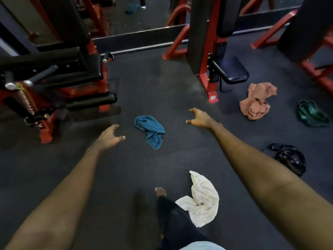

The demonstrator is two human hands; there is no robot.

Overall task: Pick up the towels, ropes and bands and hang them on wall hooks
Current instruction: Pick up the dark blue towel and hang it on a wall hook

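The blue towel (149,130) lies crumpled on the dark floor (162,83) between the left hand (110,136) and right hand (200,117), both loosely spread and holding nothing. A white towel (200,199) sits by the bare foot (160,191), while the pink towel (255,101) and green band (311,114) lie right of the red machine (211,83). The dark tangle (290,159) at right is perhaps bands.

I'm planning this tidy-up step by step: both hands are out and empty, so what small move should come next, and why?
Probably lower the right hand onto the crumpled blue terry towel and pinch it. It lies on the dark rubber floor between the right hand and the left hand, both open and holding nothing, closer to them than the crumpled white cloth towel by the foot.
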